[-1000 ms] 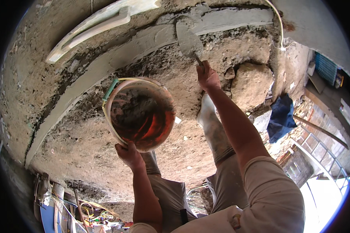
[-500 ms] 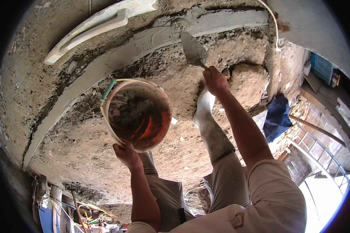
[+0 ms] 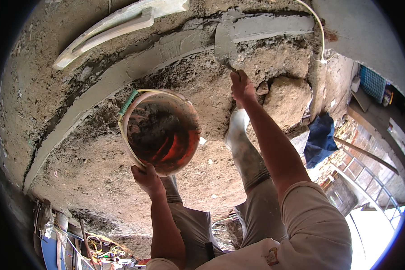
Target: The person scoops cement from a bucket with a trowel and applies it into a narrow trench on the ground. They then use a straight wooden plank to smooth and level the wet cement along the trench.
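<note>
The fingers of my left hand grip the rim and handle side of a bucket with grey, wet mortar inside and an orange-red inner surface showing. In my right hand is a trowel by its handle, its mortar-smeared blade lying on or just over a long band of smooth grey mortar with ragged edges. Rough earth surrounds the bucket and my boots.
A pale wooden float-like board lies beyond the band. To the right are a large stone, a pale hose, a dark blue cloth, a pole and a metal ladder. Assorted clutter sits at lower left.
The trowel dropped away from the mortar band half a second ago and has since moved back up onto or near it. The bucket stays almost where it was.
</note>
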`<state>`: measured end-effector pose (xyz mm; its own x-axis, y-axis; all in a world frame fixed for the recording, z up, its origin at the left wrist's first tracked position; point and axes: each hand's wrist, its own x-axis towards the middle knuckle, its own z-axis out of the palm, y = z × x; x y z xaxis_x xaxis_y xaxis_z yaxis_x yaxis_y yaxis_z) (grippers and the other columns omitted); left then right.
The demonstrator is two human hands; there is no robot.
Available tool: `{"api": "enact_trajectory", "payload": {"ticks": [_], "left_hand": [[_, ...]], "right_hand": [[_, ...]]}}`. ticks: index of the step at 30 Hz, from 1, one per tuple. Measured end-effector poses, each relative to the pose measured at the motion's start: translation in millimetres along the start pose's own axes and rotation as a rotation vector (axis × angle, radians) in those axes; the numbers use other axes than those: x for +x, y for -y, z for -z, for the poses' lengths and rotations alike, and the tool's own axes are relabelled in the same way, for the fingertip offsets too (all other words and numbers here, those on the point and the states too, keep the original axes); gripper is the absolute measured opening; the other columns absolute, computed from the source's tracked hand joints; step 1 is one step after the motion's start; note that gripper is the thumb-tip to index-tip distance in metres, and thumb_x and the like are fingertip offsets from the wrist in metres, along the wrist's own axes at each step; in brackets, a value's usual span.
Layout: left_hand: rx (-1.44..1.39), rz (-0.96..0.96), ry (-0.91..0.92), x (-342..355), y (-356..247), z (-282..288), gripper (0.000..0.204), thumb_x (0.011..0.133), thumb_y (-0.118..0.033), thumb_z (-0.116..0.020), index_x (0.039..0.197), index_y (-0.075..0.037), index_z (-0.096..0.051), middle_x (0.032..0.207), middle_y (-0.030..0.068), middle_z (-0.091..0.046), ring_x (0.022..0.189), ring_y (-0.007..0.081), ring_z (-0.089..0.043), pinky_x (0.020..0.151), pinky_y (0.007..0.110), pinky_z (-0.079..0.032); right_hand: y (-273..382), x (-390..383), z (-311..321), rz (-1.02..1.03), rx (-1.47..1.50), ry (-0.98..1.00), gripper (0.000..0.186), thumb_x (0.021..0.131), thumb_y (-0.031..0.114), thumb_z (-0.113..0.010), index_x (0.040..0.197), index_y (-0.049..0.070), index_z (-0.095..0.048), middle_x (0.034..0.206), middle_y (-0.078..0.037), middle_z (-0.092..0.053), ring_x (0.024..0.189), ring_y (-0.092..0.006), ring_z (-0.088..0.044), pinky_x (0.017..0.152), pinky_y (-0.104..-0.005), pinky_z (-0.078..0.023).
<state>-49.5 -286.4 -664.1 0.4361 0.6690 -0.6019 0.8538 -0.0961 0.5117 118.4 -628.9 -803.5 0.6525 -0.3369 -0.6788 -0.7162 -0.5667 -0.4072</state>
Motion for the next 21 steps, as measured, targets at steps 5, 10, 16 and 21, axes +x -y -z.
{"api": "enact_trajectory", "payload": {"ticks": [5, 10, 16, 21], "left_hand": [[-0.071, 0.006, 0.002, 0.4, 1.4, 1.1, 0.036, 0.088, -0.029, -0.071, 0.087, -0.003, -0.047, 0.086, 0.003, -0.05, 0.079, 0.013, -0.046, 0.075, 0.028, -0.042], [-0.051, 0.021, 0.0, -0.7, 1.5, 0.5, 0.034, 0.087, -0.027, -0.071, 0.088, -0.003, -0.047, 0.088, 0.0026, -0.049, 0.08, 0.0126, -0.046, 0.077, 0.027, -0.042], [-0.085, 0.0, 0.003, -2.4, 8.8, -0.6, 0.032, 0.087, -0.025, -0.07, 0.088, -0.004, -0.047, 0.088, 0.0026, -0.049, 0.08, 0.0123, -0.045, 0.076, 0.026, -0.041], [-0.04, 0.006, -0.01, -2.5, 4.9, -1.5, 0.029, 0.087, -0.022, -0.069, 0.089, -0.003, -0.047, 0.088, 0.0023, -0.049, 0.08, 0.0123, -0.045, 0.076, 0.026, -0.041]], "right_hand": [[36.5, -13.7, -46.7, 0.079, -0.226, 0.097, 0.043, 0.096, 0.046, -0.044, 0.124, 0.014, -0.047, 0.108, -0.024, -0.065, 0.106, -0.0452, -0.06, 0.09, -0.0517, -0.047], [35.3, 6.2, -9.2, 0.028, -0.335, -0.033, 0.043, 0.095, 0.045, -0.043, 0.122, 0.012, -0.048, 0.108, -0.027, -0.064, 0.104, -0.0465, -0.06, 0.09, -0.052, -0.047], [14.8, 32.4, 7.3, 0.02, -0.129, -0.171, 0.042, 0.095, 0.044, -0.044, 0.117, 0.009, -0.052, 0.104, -0.028, -0.063, 0.102, -0.0487, -0.058, 0.088, -0.0529, -0.046], [34.0, -24.7, -52.6, 0.055, -0.221, 0.088, 0.04, 0.096, 0.045, -0.043, 0.12, 0.013, -0.048, 0.106, -0.026, -0.064, 0.104, -0.0476, -0.059, 0.089, -0.0531, -0.046]]}}
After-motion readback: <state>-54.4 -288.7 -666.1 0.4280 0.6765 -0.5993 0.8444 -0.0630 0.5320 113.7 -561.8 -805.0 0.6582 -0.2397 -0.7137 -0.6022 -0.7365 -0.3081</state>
